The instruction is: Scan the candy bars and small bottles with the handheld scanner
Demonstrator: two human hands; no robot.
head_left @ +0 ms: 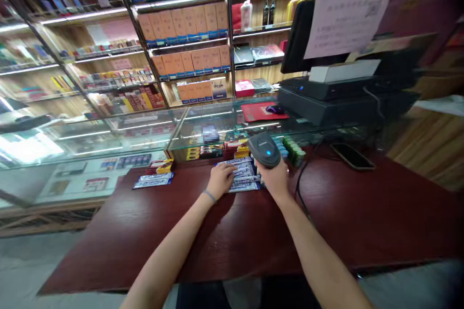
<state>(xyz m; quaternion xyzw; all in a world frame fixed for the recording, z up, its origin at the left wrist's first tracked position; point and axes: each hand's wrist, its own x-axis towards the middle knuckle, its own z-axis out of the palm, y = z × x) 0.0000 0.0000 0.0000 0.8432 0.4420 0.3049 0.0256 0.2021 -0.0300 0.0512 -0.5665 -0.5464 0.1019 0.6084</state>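
Observation:
My right hand [275,178] is wrapped round the grip of a black barcode scanner [265,150], which shows a small blue light on top. The scanner's head hangs over the far right part of a row of long blue-and-white packets [246,172] on the counter. On the left end of those packets lies my left hand [222,179], fingers stretched over them without closing round one. Behind are red-and-yellow packs [237,147], and green-topped cans [294,152] stand to the right of the scanner. Another blue-and-white packet pile [153,180] lies further left.
The dark red counter [203,246] holds a phone [352,156] at right and the scanner's black cable [299,188]. A glass display case [195,125] borders the back. A monitor [297,38] rises at back right; a mouse [274,109] rests on a red mat [250,112].

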